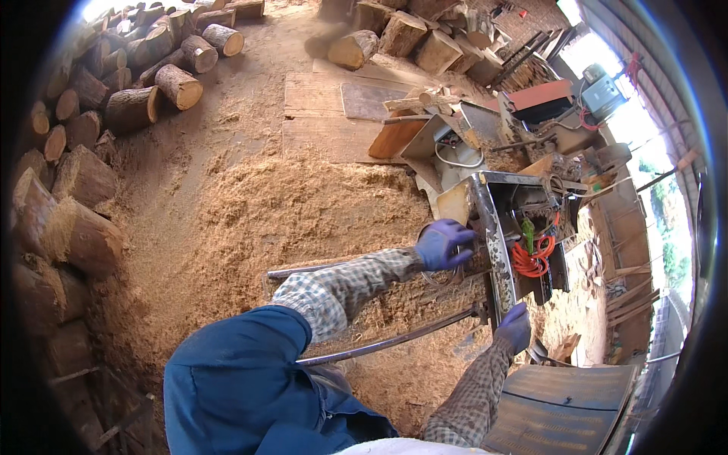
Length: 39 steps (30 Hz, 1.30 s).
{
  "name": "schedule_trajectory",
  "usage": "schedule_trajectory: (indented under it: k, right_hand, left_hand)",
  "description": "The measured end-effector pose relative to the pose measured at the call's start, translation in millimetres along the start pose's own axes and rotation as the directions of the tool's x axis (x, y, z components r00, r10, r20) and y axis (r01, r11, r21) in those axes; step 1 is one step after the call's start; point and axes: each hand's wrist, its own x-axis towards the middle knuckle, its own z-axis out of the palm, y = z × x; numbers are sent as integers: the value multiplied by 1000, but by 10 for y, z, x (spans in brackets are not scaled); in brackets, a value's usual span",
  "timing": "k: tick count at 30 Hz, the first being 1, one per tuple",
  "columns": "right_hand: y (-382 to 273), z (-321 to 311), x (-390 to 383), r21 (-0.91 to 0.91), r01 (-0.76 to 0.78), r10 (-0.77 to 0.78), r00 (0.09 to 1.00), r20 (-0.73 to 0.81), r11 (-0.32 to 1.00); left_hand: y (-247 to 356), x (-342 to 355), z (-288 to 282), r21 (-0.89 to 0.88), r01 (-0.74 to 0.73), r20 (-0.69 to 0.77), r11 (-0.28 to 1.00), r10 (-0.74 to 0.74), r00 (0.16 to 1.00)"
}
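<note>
The person leans over a grey metal sawing machine (497, 227) whose top frame is dusted with sawdust. The left hand (444, 243), in a blue glove, is curled around the near end of a short, rough wooden log piece (476, 262) that lies against the machine's steel edge; the fingers are folded over the wood, holding it. The right hand (516, 327), also blue-gloved, is lower down, pressed against the bottom of the same steel frame rail; I cannot tell whether it is gripping the rail or just resting on it. Both sleeves are a checked grey-and-white fabric, above blue trousers.

Just beyond the left hand, inside the open machine body, hangs a coiled orange cable (533, 260) with a small green part (528, 235) above it. Two long, dark curved metal bars (394, 341) run from the machine back toward the person's legs.

The floor is thick with a pale sawdust heap (288, 212). A stack of cut round logs (83, 121) lines the left wall, and more chunky log sections (409, 34) sit at the top, beyond flat wooden boards (326, 98).
</note>
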Motion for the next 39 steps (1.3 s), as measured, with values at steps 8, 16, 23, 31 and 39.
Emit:
schedule_trajectory:
  k: [8,16,23,31,39]
  right_hand:
    - [240,377,313,-10,-14,13,1000,-28,1000]
    - [445,570,750,1,-24,24,1000,-13,1000]
    - [682,884,1162,10,12,-11,997,-77,1000]
    - [1375,1542,1757,8,-23,24,999,-41,1000]
    - [1232,1427,2196,-87,-71,66,996,-61,994]
  left_hand:
    - [-932,-1526,-220,373,631,172,680,-719,674]
    - [-941,-1704,-202,577,711,344,402,-909,235]
    - [-892,-1798,-223,584,670,279,458,-889,364]
    - [-924,-1752,-33,602,670,232,434,-899,373]
    - [-914,-1752,-7,708,434,314,557,-799,514]
